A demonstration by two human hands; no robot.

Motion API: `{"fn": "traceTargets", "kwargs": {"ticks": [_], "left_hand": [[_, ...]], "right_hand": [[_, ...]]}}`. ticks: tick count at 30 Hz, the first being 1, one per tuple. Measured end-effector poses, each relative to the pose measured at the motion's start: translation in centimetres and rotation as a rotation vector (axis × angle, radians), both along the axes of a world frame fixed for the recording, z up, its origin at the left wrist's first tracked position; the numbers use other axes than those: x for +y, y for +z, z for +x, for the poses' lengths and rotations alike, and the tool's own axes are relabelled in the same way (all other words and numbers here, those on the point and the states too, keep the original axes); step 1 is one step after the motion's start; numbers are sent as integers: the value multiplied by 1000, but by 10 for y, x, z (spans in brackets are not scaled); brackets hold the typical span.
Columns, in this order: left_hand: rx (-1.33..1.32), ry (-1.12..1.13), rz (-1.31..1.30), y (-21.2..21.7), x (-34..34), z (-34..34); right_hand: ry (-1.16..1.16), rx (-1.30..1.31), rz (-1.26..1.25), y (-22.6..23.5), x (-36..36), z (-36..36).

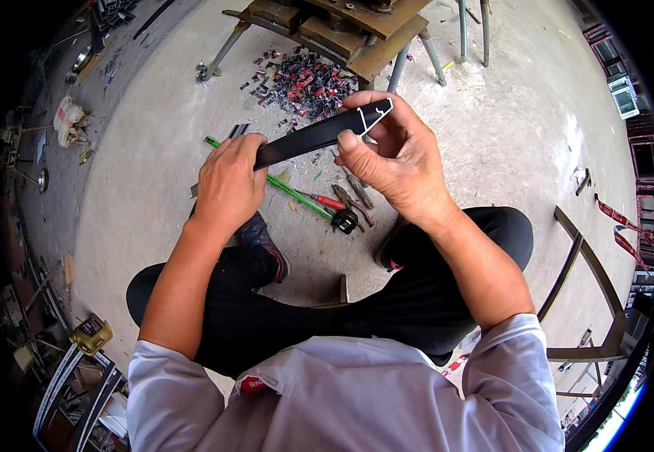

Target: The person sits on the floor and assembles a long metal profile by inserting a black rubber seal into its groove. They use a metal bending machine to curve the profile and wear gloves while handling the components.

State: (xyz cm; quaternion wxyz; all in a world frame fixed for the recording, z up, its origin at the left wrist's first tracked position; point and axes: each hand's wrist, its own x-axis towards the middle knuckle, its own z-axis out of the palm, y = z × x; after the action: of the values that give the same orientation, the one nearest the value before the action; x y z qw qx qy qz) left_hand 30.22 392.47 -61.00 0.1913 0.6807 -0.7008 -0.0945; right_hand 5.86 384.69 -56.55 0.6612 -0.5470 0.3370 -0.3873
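Note:
A black metal profile strip (301, 143) is held up across my front, its right end raised. That cut end shows a bare silver, hooked cross-section. My left hand (229, 181) wraps around the strip's left part from above. With thumb and fingers, my right hand (395, 154) grips the strip by its right end, the thumb on the near edge. Below on the floor lie a green-bladed tape measure (344, 221), a red-handled screwdriver (328, 202) and a pair of pliers (353, 203).
A heap of black and red scraps (304, 84) lies beneath a rusty metal stand (342, 34) ahead. My knees are bent to both sides. At the right stands a metal frame (606, 339); a yellow tool (91, 334) sits at the lower left among clutter.

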Motion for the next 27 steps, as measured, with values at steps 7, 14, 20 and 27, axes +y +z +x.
{"fn": "traceTargets", "kwargs": {"ticks": [7, 14, 20, 27], "left_hand": [[-9, 67, 241, 13, 6, 36], [96, 45, 468, 5, 23, 98], [333, 171, 588, -3, 24, 158], [362, 415, 633, -103, 70, 271]], "right_hand": [[-129, -131, 141, -12, -17, -9], [-191, -92, 339, -69, -21, -10], [-261, 3, 578, -146, -12, -21], [-384, 3, 939, -248, 36, -18]]}}
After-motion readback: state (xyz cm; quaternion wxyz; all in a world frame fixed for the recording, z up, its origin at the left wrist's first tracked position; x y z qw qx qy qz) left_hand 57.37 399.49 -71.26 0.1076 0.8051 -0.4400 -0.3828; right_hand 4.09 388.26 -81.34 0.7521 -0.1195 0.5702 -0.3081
